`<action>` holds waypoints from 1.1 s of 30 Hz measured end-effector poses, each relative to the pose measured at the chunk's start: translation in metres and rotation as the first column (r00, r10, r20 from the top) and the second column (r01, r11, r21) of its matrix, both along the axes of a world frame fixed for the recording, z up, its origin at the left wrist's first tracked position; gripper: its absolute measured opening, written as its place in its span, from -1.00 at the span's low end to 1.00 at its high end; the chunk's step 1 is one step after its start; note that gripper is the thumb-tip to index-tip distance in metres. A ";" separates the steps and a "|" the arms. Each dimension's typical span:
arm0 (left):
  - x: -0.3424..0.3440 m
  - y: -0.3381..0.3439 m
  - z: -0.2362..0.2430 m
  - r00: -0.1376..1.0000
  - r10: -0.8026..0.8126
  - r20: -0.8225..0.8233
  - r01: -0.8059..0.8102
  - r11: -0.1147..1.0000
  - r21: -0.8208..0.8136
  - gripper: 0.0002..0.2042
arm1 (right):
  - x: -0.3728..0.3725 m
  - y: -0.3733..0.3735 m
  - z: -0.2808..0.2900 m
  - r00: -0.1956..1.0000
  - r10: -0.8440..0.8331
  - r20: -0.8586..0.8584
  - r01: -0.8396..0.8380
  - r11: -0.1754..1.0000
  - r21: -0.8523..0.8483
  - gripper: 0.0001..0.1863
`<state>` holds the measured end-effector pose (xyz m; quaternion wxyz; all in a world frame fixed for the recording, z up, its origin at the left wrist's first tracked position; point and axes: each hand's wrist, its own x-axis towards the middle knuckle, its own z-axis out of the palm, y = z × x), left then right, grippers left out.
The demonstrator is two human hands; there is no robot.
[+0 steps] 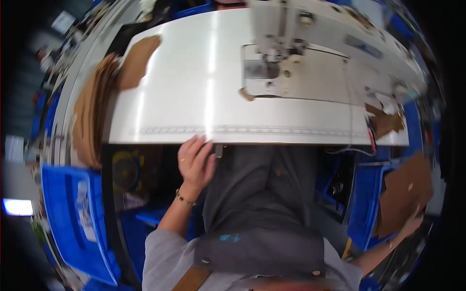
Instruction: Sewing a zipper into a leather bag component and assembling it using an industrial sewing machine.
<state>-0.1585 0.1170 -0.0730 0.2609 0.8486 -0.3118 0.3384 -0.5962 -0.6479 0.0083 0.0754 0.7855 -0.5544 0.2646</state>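
My left hand (194,162) rests at the front edge of the white sewing table (179,97), its fingers stretched out and holding nothing. Far to the right, my right hand (412,223) is at the lower edge of a flat brown piece of material (407,186), which looks like fabric or leather. That piece stands tilted over a blue bin (361,208). The fingers are small and blurred there, but they appear closed on its edge. A sewing machine (335,36) stands at the back right of the table, with its needle area above a metal plate (262,70).
A stack of brown pieces (92,111) hangs over the table's left side, with one piece (138,63) lying on the tabletop. Brown scraps (386,123) lie at the right end. A printed ruler (247,129) runs along the front edge. Another blue bin (73,218) stands at left.
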 end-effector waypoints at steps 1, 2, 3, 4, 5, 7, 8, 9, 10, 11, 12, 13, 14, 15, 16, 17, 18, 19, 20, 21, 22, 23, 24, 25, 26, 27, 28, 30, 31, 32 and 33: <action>-0.005 -0.003 -0.001 0.999 -0.035 -0.014 0.035 0.999 -0.034 -0.66 | -0.005 -0.013 -0.005 0.990 -0.089 -0.111 0.064 0.977 -0.205 -0.21; -0.017 0.001 0.002 1.000 -0.024 -0.019 0.024 1.000 -0.006 -0.64 | 0.034 0.001 -0.021 0.999 0.003 -0.048 -0.010 0.990 -0.138 -0.24; -0.023 0.001 -0.004 0.999 -0.024 -0.039 0.023 0.999 -0.041 -0.65 | 0.040 -0.012 -0.025 0.996 -0.009 -0.089 -0.005 0.988 -0.154 -0.31; -0.032 0.004 -0.006 0.999 -0.015 -0.053 0.013 0.999 -0.051 -0.67 | 0.076 0.003 -0.031 0.987 0.131 -0.097 -0.144 0.980 -0.138 -0.35; -0.040 0.010 -0.018 0.997 0.008 -0.075 -0.011 0.999 -0.048 -0.71 | 0.114 0.018 -0.038 0.996 0.088 -0.031 -0.092 0.982 -0.166 -0.51; -0.052 0.023 -0.029 0.990 0.068 -0.122 -0.079 0.993 -0.087 -0.85 | 0.181 0.042 -0.030 0.968 0.245 -0.050 -0.250 0.950 -0.187 -0.55; -0.056 0.030 -0.036 0.984 0.124 -0.128 -0.136 0.986 -0.095 -0.85 | 0.211 0.047 -0.027 0.943 0.326 -0.063 -0.332 0.920 -0.208 -0.58; -0.058 0.036 -0.047 0.941 0.185 -0.282 -0.235 0.960 -0.155 -0.84 | 0.232 0.031 -0.026 0.885 0.456 -0.091 -0.461 0.835 -0.301 -0.60; -0.060 0.041 -0.055 0.870 0.235 -0.433 -0.345 0.918 -0.195 -0.81 | 0.264 0.038 -0.021 0.854 0.510 -0.101 -0.515 0.802 -0.302 -0.60; -0.053 0.041 -0.050 0.753 0.231 -0.616 -0.517 0.786 -0.338 -0.74 | 0.290 0.057 -0.017 0.833 0.547 -0.087 -0.548 0.789 -0.279 -0.59; -0.047 0.049 -0.050 0.648 -0.013 -0.761 -0.636 0.541 -0.551 -0.71 | 0.312 0.084 -0.012 0.807 0.586 -0.074 -0.584 0.773 -0.248 -0.58; -0.035 0.056 -0.052 0.697 -0.175 -0.696 -0.637 0.296 -0.712 -0.52 | 0.334 0.117 -0.007 0.744 0.659 -0.107 -0.660 0.702 -0.268 -0.62; -0.021 0.064 -0.040 0.616 -0.414 -0.671 -0.698 0.109 -0.708 -0.18 | 0.341 0.147 0.004 0.722 0.681 -0.122 -0.684 0.678 -0.269 -0.62; -0.012 0.075 -0.036 0.653 -0.537 -0.535 -0.653 -0.040 -0.757 0.12 | 0.355 0.180 0.012 0.648 0.748 -0.143 -0.750 0.594 -0.291 -0.61; -0.002 0.084 -0.039 0.705 -0.569 -0.423 -0.582 -0.122 -0.804 0.26 | 0.365 0.210 0.018 0.572 0.804 -0.164 -0.803 0.508 -0.312 -0.58; 0.014 0.086 -0.042 0.741 -0.574 -0.348 -0.526 -0.175 -0.832 0.30 | 0.367 0.238 0.026 0.544 0.826 -0.146 -0.822 0.490 -0.290 -0.61; 0.019 0.094 -0.041 0.785 -0.552 -0.281 -0.483 -0.262 -0.836 0.31 | 0.378 0.249 0.025 0.507 0.848 -0.153 -0.845 0.454 -0.283 -0.61; 0.030 0.097 -0.045 0.789 -0.565 -0.241 -0.458 -0.280 -0.844 0.30 | 0.378 0.251 0.026 0.462 0.848 -0.260 -0.872 0.382 -0.305 -0.61; 0.041 0.097 -0.049 0.789 -0.581 -0.199 -0.433 -0.295 -0.852 0.30 | 0.378 0.251 0.027 0.421 0.831 -0.364 -0.894 0.312 -0.321 -0.60; 0.041 0.103 -0.057 0.808 -0.547 -0.219 -0.435 -0.302 -0.848 0.30 | 0.386 0.273 0.025 0.393 0.861 -0.325 -0.910 0.311 -0.276 -0.62; 0.047 0.104 -0.065 0.822 -0.532 -0.203 -0.438 -0.363 -0.822 0.19 | 0.385 0.286 0.027 0.379 0.866 -0.325 -0.914 0.297 -0.276 -0.62; 0.050 0.107 -0.073 0.835 -0.517 -0.188 -0.440 -0.422 -0.793 0.08 | 0.385 0.296 0.028 0.328 0.899 -0.289 -0.931 0.256 -0.259 -0.63; 0.053 0.107 -0.074 0.835 -0.519 -0.184 -0.440 -0.428 -0.789 0.08 | 0.383 0.299 0.031 0.288 0.922 -0.259 -0.943 0.225 -0.245 -0.64; 0.055 0.107 -0.073 0.829 -0.505 -0.242 -0.455 -0.355 -0.817 -0.05 | 0.383 0.297 0.032 0.289 0.920 -0.265 -0.943 0.225 -0.246 -0.64; 0.057 0.106 -0.073 0.821 -0.486 -0.299 -0.470 -0.278 -0.838 -0.17 | 0.382 0.291 0.032 0.244 0.917 -0.315 -0.955 0.171 -0.243 -0.65; 0.057 0.104 -0.072 0.814 -0.501 -0.294 -0.473 -0.277 -0.836 -0.17 | 0.378 0.286 0.032 0.212 0.906 -0.366 -0.962 0.128 -0.241 -0.66; 0.053 0.107 -0.069 0.791 -0.467 -0.395 -0.534 -0.211 -0.819 -0.30 | 0.377 0.295 0.034 0.226 0.903 -0.365 -0.960 0.142 -0.243 -0.66; 0.046 0.108 -0.070 0.757 -0.431 -0.491 -0.593 -0.137 -0.793 -0.49 | 0.365 0.319 0.044 0.286 0.913 -0.292 -0.948 0.224 -0.228 -0.66; 0.030 0.121 -0.072 0.760 -0.413 -0.502 -0.591 -0.118 -0.798 -0.55 | 0.373 0.286 0.032 0.282 0.892 -0.354 -0.951 0.211 -0.226 -0.69; 0.018 0.128 -0.067 0.726 -0.415 -0.549 -0.632 -0.087 -0.770 -0.58 | 0.372 0.283 0.027 0.294 0.890 -0.348 -0.948 0.225 -0.227 -0.69; 0.008 0.131 -0.062 0.729 -0.433 -0.529 -0.619 -0.088 -0.780 -0.60 | 0.374 0.289 0.026 0.247 0.929 -0.277 -0.953 0.182 -0.242 -0.70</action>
